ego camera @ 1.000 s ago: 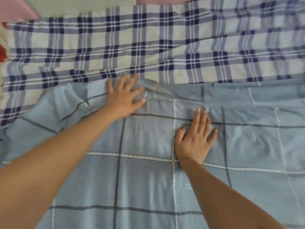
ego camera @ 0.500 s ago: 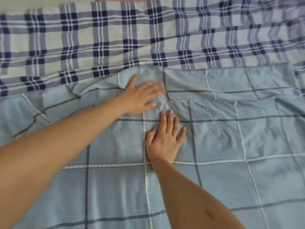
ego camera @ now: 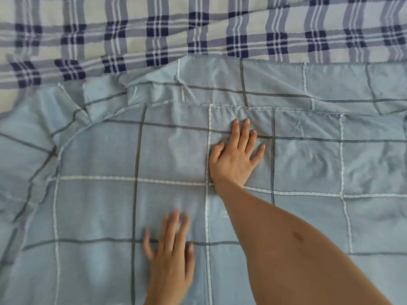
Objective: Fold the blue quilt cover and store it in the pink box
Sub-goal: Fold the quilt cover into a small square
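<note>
A light blue quilt cover (ego camera: 94, 205), checked with thin grey and white lines, lies spread over a bed and fills the lower two thirds of the head view, while a plaid sheet (ego camera: 132, 23) in navy, lilac and cream runs the full width beyond it. At the far left the cover is rumpled, its edge bunched into ridges, and a curved fold (ego camera: 72, 137) sweeps up from the left side toward the middle. A little left of centre, near the bottom of the frame, the person's left hand (ego camera: 170, 258) lies palm down on the cloth, fingers straight and pointing away from the body. It grips nothing, and it is blurred, so finer detail cannot be told. Farther from the body and to the right, the right hand (ego camera: 234, 159) presses flat on the cover with its fingers (ego camera: 246, 133) spread and thumb out to the left. It too holds nothing, the heel of the palm resting just beside a white vertical line. Its fingertips stop just short of a stitched hem (ego camera: 286, 109) where an upper layer of the cover ends. The bare right forearm (ego camera: 286, 249) runs from the wrist down to the lower right corner. Right of the hand the upper layer shows small wrinkles, the hem carries on to the right edge, and a strip of the lower layer lies between it and the plaid sheet.
</note>
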